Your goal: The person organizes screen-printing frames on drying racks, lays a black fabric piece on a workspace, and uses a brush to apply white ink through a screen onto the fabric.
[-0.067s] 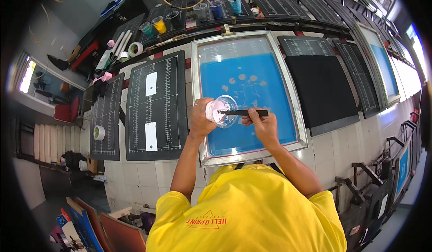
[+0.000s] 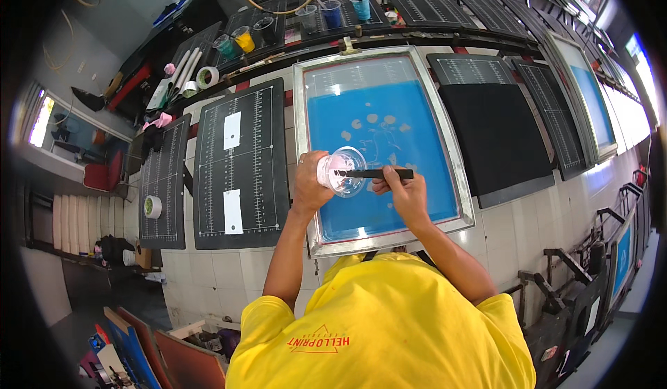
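Note:
My left hand (image 2: 310, 184) is wrapped round a clear plastic cup (image 2: 354, 158), tilted with its mouth toward the right. Pale pink ink coats the inside of the cup. In my right hand (image 2: 408, 196) is a flat black stick (image 2: 367, 174), pinched between thumb and fingers, its far end inside the cup. Both hands are above a screen printing frame (image 2: 301, 111) with a metal border. Its blue-coated mesh (image 2: 347, 219) carries a pale design of round spots and thin lines, partly hidden by the cup and my right hand.
Left of the frame lies a black gridded board (image 2: 260, 167) with two white labels. A board covered by black fabric (image 2: 493, 135) is to the right. Cups of ink, including a yellow one (image 2: 244, 39) and a light blue one (image 2: 360, 7), stand on the far table. A tape roll (image 2: 153, 207) sits at left.

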`<state>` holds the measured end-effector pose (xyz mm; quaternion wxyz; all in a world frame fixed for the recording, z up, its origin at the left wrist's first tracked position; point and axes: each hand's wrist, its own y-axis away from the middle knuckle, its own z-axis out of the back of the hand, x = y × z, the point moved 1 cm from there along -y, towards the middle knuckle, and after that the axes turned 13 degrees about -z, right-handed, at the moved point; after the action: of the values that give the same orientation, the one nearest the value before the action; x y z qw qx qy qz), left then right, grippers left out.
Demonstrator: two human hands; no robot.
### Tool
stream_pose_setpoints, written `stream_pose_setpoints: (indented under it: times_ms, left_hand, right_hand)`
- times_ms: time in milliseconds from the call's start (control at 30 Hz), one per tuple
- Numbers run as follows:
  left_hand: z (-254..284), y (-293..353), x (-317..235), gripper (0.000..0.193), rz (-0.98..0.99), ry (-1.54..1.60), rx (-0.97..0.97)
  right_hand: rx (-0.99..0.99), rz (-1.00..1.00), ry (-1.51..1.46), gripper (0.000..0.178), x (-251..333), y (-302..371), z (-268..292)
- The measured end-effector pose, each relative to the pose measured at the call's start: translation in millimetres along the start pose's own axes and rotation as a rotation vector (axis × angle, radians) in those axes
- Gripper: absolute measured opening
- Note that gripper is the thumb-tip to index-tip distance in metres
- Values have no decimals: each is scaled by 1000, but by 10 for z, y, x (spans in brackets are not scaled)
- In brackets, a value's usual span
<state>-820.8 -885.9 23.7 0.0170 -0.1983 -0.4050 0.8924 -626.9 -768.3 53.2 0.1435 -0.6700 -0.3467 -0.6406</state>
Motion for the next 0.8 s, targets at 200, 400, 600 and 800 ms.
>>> stream_pose_setpoints:
  times_ms: [200,400,600,800]
  left_hand:
    - [-134,4,31,66,-22,-91,-8]
    - [-249,-68,47,68,44,-93,12]
    - [-481,-161,210,69,152,21,-28]
    - [-747,-330,377,66,312,155,-48]
  right_hand:
    - [62,-312,-381,31,-148,-89,76]
    - [45,-381,-562,30,-195,-114,237]
    - [17,-345,-586,30,-142,-241,433]
    - [-33,-279,-575,31,16,-433,609]
